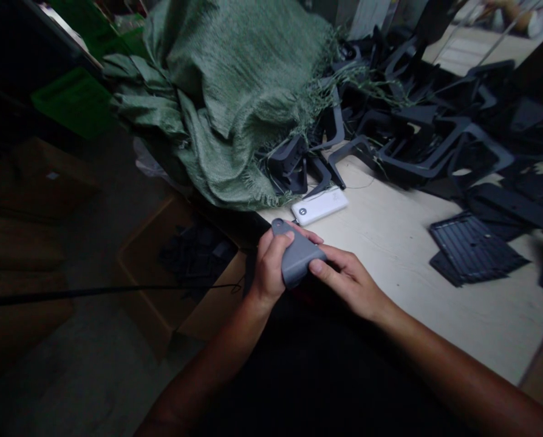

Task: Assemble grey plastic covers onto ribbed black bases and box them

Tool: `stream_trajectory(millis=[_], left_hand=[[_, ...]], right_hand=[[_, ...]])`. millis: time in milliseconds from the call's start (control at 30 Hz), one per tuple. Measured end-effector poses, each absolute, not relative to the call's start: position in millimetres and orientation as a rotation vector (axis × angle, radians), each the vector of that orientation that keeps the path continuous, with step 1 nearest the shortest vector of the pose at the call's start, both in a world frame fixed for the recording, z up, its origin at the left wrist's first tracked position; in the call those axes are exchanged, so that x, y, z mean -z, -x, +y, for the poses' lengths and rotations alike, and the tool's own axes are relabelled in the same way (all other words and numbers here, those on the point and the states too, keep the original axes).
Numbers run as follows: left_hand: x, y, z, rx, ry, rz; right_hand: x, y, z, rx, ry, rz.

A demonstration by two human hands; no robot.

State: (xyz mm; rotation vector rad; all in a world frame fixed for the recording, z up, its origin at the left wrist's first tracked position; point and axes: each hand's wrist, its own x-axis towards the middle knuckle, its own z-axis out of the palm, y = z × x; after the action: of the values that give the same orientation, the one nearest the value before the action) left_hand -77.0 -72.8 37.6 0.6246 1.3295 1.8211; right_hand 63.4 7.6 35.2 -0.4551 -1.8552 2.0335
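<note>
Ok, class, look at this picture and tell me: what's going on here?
A person holds a grey plastic piece in both hands, the left hand wrapped around it and the right hand against its other side, near the edge of a pale table. A white power bank lies on the table close by, near a heap of black plastic pieces and a green woven sack. More dark pieces sit in a cardboard box beside the table.
</note>
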Motion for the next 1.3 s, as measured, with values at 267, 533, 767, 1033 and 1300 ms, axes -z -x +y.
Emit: stream_trajectory(millis=[267,533,767,1033,1300], left_hand=[[-48,83,-67,-1.840,-0.199,1.088],[-12,107,-79,-1.720,-0.203,1.513],[-24,117,-94,-1.322,-0.864,1.487],[-21,121,-99,-1.502,-0.632,1.439],[-28,98,-107,-1.621,-0.729,1.398]], right_hand=[[-23,-70,17,-2.001,0.494,-1.923],[-30,-78,24,-1.912,0.738,-1.835],[-40,-74,38,-2.227,0.710,-1.945],[-43,-84,53,-1.262,0.812,-2.019],[-35,-87,44,-2.162,0.843,-1.618]])
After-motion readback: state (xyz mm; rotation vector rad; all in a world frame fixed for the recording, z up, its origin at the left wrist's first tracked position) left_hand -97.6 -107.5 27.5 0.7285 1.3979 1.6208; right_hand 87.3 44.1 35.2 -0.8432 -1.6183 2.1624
